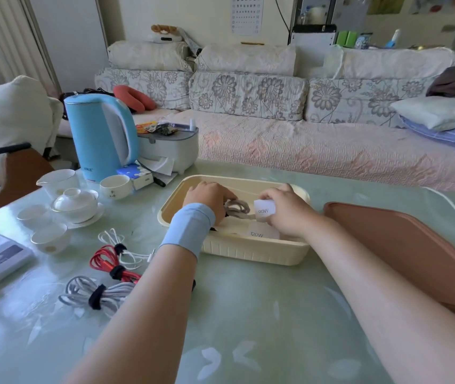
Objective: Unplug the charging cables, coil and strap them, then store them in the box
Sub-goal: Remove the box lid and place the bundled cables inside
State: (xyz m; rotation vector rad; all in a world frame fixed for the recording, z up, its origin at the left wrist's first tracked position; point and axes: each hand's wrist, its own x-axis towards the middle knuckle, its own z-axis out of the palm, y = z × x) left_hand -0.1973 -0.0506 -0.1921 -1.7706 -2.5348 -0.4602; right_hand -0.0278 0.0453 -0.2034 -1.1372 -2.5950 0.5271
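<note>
**Item: grey cable** [237, 207] with white charger block [263, 209], marked 90W.
Location: inside the box [248, 250], toward its middle, loosely looped and not yet strapped.

**Handling (judged):** The cable is braided, soft and light. It will flop and spring out of its coil unless pinched across the gathered loops. The charger block is rigid, smooth-sided and the denser part. It is best gripped on its flat faces, with the pull taken at the plug rather than along the cord.

**Hands:** The left hand [207, 194] reaches into the box with fingers curled down around the cable loops. The right hand [287, 209] wraps its fingers round the charger block. The plug joint itself is hidden between them.

**Box:** Cream plastic, rounded rectangle, ribbed outer wall. A second white charger [259, 234], marked 120W, lies at its near side.

**Lid** [403, 250]: Dusty-pink plastic, flat with rounded corners, lying on the surface [248, 328] to the right of the box.

**Finished bundles, on the surface left of the box:**
- white cable [115, 239], thin
- red cable [104, 259], glossy
- grey-white cable [82, 289], thicker and woven

Each is cinched with a black strap.

**Surface:** Pale green glass, glossy, likely slippery under loose coils.
</note>
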